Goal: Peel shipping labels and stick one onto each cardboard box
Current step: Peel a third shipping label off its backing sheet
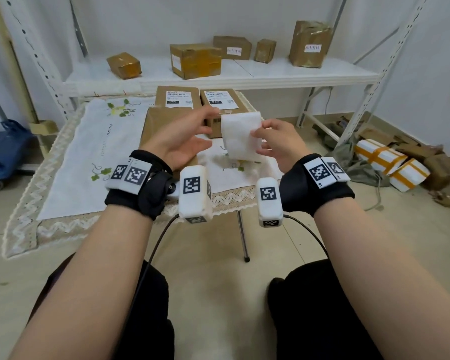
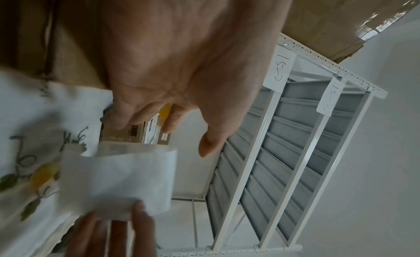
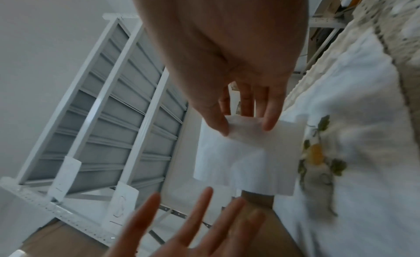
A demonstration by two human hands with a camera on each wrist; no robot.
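Label sheet held up over the table

Pinched at one edge in right hand [image 1: 276,141] fingers [image 3: 216,120]: white label sheet [image 1: 240,136]; left hand [image 1: 182,141] spread wide beside it, holding nothing; past the fingers, labelled boxes [image 1: 178,98].

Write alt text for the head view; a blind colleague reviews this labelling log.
Over a small white embroidered tablecloth, the right hand pinches a curled white paper label sheet while the open left hand reaches toward it. Behind stand two brown cardboard boxes with printed labels, and more brown parcels sit on a white metal shelf.
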